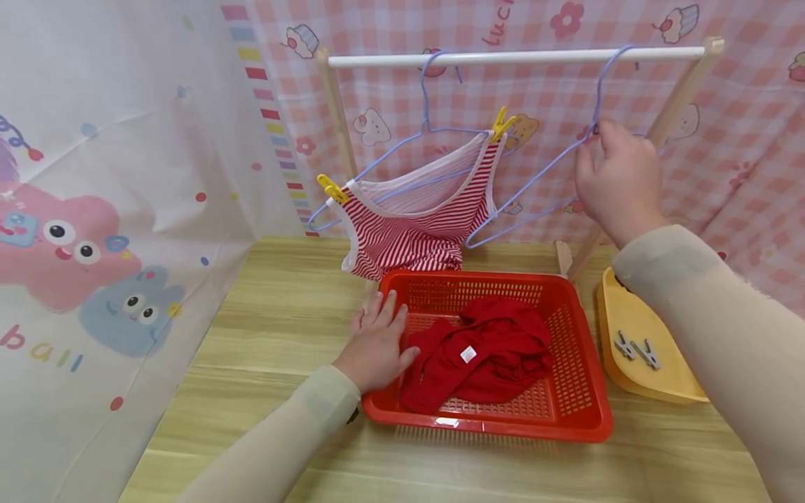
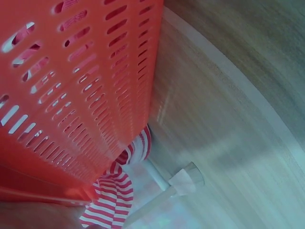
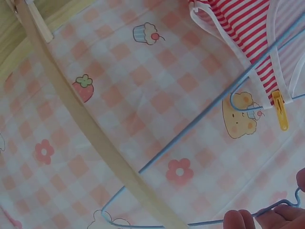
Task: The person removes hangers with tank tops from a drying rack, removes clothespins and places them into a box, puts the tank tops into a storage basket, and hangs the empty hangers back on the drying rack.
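My right hand (image 1: 619, 178) pinches the neck of a blue wire hanger (image 1: 599, 91), whose hook is on the white rod. In the right wrist view the fingers curl round the wire of this bare hanger (image 3: 190, 125). My left hand (image 1: 376, 342) rests with extended fingers on the left rim of a red plastic basket (image 1: 484, 425). A crumpled red garment (image 1: 503, 360) with a white tag lies inside the basket. Left of the bare hanger, a red-and-white striped tank top (image 1: 415, 234) hangs from another blue hanger (image 1: 393, 149), held by yellow clothespins (image 1: 503, 126) at both straps.
A white rod (image 1: 522, 59) on wooden posts (image 1: 682, 98) spans the back. To the right of the basket stands a yellow tray (image 1: 666, 328) with grey clothespins (image 1: 646, 354), partly behind my right sleeve. Everything stands on a wood-grain table (image 1: 264, 335) before patterned cloth.
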### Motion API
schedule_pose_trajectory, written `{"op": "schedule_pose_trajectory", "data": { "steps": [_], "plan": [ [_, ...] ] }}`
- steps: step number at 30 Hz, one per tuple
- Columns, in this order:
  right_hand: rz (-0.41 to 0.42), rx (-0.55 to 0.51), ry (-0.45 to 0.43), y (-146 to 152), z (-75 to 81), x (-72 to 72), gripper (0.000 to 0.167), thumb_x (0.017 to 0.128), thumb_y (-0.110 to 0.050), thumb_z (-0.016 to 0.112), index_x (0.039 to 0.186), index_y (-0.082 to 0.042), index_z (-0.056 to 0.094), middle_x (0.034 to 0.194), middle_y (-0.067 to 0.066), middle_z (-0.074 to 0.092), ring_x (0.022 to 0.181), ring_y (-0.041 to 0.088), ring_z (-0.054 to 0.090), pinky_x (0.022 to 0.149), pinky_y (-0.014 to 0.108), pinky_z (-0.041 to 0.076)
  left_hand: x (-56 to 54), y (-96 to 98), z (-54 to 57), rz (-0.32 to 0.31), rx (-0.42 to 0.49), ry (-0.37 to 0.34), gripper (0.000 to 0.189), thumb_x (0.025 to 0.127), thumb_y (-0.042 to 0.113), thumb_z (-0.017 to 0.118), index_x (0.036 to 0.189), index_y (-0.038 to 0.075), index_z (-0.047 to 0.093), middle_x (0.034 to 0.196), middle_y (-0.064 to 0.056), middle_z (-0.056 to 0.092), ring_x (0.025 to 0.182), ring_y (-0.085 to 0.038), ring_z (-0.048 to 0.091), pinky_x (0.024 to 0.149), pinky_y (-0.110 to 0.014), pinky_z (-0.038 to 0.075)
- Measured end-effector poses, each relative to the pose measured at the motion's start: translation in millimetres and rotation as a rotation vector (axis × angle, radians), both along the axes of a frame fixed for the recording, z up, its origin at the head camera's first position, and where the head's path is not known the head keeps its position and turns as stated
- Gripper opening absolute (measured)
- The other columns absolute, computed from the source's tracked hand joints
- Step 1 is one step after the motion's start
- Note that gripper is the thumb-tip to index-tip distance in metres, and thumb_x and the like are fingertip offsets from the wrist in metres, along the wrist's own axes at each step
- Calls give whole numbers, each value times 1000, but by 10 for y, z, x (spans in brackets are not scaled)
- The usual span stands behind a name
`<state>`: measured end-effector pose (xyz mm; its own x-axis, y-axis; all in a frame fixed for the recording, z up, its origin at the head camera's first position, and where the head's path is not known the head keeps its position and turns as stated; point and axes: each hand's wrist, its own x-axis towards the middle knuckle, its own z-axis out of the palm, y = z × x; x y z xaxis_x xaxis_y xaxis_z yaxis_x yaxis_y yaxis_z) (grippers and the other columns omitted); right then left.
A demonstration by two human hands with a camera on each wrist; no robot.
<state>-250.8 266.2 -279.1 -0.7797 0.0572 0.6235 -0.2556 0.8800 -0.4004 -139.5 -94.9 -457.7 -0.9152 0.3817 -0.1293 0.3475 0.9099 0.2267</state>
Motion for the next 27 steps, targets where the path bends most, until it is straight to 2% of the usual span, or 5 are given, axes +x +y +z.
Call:
{"op": "schedule_pose_trajectory", "data": {
  "steps": [4, 15, 19, 23, 27],
  "plan": [
    [10, 8, -9, 17, -44, 27, 32, 104, -22, 51, 120, 1, 65, 122, 28, 70, 113, 60, 60, 103, 65, 40, 0, 6, -1, -1, -3, -1, 83, 101, 51, 62, 165, 10, 32, 178, -14, 11, 165, -40, 4, 129, -67, 13],
    [46, -13, -4, 24, -95, 93, 36, 104, -23, 51, 130, -1, 63, 138, 23, 65, 120, 55, 59, 104, 64, 39, 7, 12, 22, 2, -17, 0, 83, 101, 52, 62, 165, 10, 32, 178, -14, 11, 165, -41, 4, 129, -67, 14],
    [48, -13, -22, 17, -112, 136, 44, 105, -24, 51, 140, 0, 60, 150, 22, 59, 130, 54, 56, 111, 64, 37, 7, 14, 25, 7, -18, -6, 84, 100, 52, 63, 166, 10, 31, 178, -14, 11, 165, -40, 3, 129, -67, 14],
    [48, -7, -52, 23, -144, 174, 45, 105, -26, 51, 143, -2, 59, 154, 17, 56, 129, 57, 55, 113, 65, 36, 4, 13, 15, 8, -17, -1, 84, 100, 52, 63, 166, 11, 32, 178, -14, 12, 164, -41, 5, 129, -67, 15],
    [50, -7, -85, 42, -209, 247, 52, 106, -29, 51, 150, -2, 53, 159, 19, 51, 136, 58, 50, 118, 66, 32, -1, 15, 8, 4, -16, 3, 84, 100, 52, 63, 165, 10, 32, 178, -14, 12, 164, -41, 5, 129, -67, 15]
  ]
}}
